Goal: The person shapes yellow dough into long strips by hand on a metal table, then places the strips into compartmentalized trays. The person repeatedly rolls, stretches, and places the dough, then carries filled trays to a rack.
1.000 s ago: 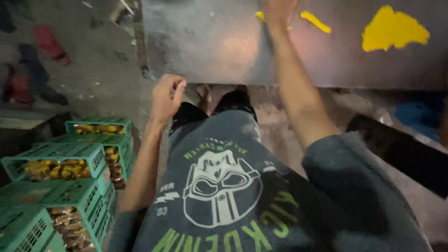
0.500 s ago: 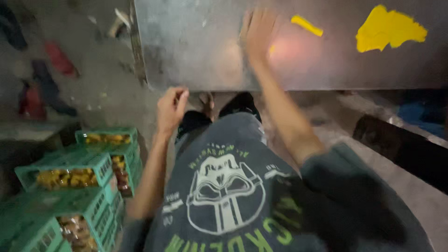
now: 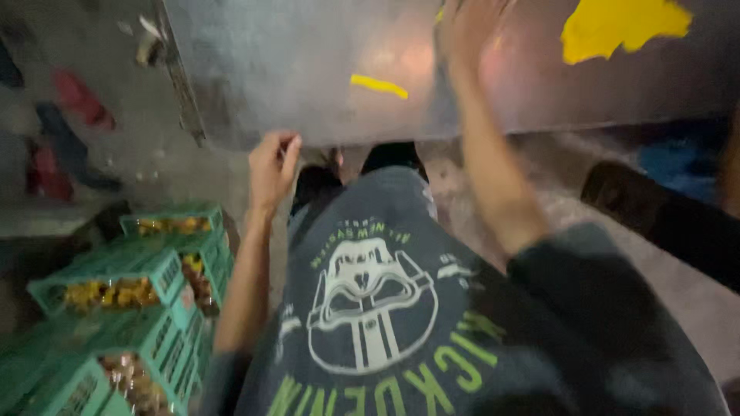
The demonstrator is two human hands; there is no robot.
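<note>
A large grey metal sheet (image 3: 308, 69) with yellow paint patches (image 3: 620, 31) fills the top of the view. My right hand (image 3: 466, 35) lies flat on it with fingers spread, blurred, just right of a small yellow streak (image 3: 378, 85). My left hand (image 3: 274, 166) is at the sheet's near edge with curled fingers; I cannot tell whether they grip it. Below is my grey printed shirt (image 3: 370, 308).
Several green plastic crates (image 3: 131, 281) holding yellow-orange pieces are stacked at the lower left. A dirty concrete floor (image 3: 154, 162) lies beyond them, with red and dark items (image 3: 73, 100) at the far left. A dark object (image 3: 663, 216) lies at the right.
The view has swung and blurred. My right hand has shifted a little across the sheet, staying flat on it. My left hand stays at the near edge.
</note>
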